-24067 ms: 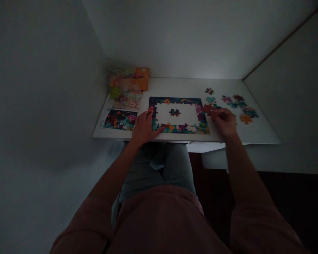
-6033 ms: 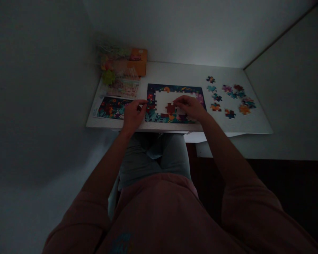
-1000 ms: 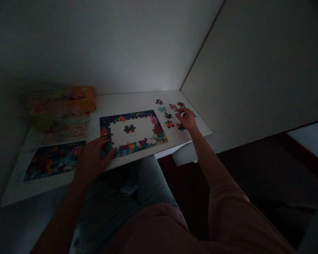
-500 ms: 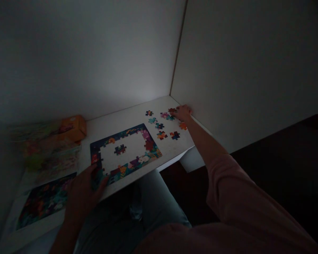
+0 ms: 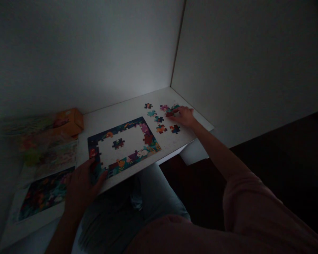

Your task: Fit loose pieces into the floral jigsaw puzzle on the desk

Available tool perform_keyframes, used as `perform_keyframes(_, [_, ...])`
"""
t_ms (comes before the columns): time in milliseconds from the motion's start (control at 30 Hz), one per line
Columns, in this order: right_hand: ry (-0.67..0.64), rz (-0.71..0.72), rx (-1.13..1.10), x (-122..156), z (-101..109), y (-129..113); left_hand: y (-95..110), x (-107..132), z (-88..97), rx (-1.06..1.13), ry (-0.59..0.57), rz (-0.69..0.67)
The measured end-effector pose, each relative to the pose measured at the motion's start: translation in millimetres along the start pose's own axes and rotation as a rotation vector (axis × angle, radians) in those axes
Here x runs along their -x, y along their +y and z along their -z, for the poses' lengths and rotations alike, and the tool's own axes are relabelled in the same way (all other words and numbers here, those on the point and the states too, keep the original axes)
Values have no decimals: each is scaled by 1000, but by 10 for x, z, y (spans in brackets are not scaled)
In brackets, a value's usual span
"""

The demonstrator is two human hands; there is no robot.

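Steadying the jigsaw puzzle (image 5: pixel 145 132) with spread fingers, the left hand (image 5: pixel 81 187) presses its near corner; right of the puzzle, the right hand (image 5: pixel 183 117) curls over a dark red piece (image 5: pixel 169 114), pinch unclear.

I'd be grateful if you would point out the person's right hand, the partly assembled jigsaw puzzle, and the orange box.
Right hand (image 5: pixel 184 117): head view, on the back of the hand.
Partly assembled jigsaw puzzle (image 5: pixel 119 129): head view, on its far border strip.
Orange box (image 5: pixel 70 121): head view, on its top face.
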State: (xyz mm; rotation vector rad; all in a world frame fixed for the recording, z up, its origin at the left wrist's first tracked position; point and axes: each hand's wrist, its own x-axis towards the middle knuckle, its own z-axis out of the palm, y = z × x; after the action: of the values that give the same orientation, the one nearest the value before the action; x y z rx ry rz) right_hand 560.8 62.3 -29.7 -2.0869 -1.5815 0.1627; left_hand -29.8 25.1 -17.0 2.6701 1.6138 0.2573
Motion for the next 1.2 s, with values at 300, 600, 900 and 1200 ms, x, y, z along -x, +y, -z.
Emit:
perform_keyframes(300, [132, -167, 55, 271, 126, 261, 75, -25, 16, -36, 72, 74])
perform_keyframes(600, [222, -272, 41, 210, -25, 367, 114, -39, 30, -74, 61, 113])
perform_keyframes(900, [258, -123, -224, 278, 103, 414, 54, -22, 26, -51, 55, 80])
perform_keyframes(1200, [134, 127, -302, 949, 132, 327, 134, -44, 73, -72, 75, 40])
